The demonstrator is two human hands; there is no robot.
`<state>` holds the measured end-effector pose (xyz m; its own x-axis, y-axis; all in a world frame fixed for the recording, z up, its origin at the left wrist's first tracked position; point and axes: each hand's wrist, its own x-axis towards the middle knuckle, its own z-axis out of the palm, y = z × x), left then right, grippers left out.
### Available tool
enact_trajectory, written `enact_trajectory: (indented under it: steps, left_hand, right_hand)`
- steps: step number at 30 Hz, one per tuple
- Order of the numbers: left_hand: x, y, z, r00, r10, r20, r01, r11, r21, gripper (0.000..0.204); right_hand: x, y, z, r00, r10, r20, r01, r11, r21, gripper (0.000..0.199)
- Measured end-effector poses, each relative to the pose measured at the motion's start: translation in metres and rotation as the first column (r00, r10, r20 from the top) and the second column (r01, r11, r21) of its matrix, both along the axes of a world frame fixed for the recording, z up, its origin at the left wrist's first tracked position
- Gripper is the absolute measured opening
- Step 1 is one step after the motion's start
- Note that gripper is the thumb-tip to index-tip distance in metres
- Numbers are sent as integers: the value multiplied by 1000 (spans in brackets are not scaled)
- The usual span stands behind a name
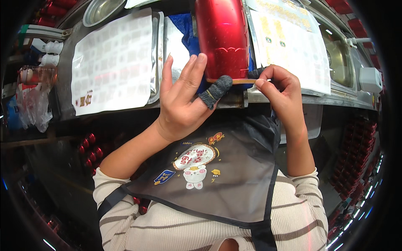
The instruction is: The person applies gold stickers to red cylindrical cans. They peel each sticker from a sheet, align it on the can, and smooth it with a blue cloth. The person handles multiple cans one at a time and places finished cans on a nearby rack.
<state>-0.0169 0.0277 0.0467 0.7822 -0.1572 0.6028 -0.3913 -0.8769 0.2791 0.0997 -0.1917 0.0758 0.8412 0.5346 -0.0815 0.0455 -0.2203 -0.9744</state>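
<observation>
Right hand: pinches thin tan strip, seemingly for tautness.
Left hand: spreads open, grey knitted finger sleeve meeting strip.
Glossy red cylinder: lies near table's front edge, likely for reach.

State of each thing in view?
Red cylinder: cut off by top edge; standing or lying, can't tell
Thin strip: straight, across the cylinder's near end
Left hand: fingers spread, one at strip's left end
Right hand: fingers pinching strip's right end
Grey finger sleeves: worn, one per hand
Left sheet: flat
Right sheet: flat, bearing gold pieces
Blue cloth: rumpled
Plastic bag: crumpled
Metal bowl: open, contents unclear
Apron: worn
</observation>
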Motion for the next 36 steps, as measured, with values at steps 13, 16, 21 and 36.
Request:
enact_trajectory:
  steps: [13, 16, 21, 36]
  left_hand:
    - [34, -21, 7, 989, 122, 79, -116, 991, -69, 52]
    - [29, -9, -1, 997, 62, 41, -50, 969, -241, 58]
    - [-7, 2, -19, 996, 76, -46, -85, 970, -228, 46]
    - [11, 2, 3, 999, -23, 29, 20, 997, 77, 32]
  right_hand:
    - [-2, 7, -4, 998, 50, 48, -47, 997, -62, 6]
    - [-4, 8, 5, 1000, 23, 13, -22, 997, -71, 7]
    - [-7, -1, 17, 1000, 12, -3, -12, 1000, -6, 8]
    - [3, 0, 12, 998, 3, -69, -9, 996, -87, 8]
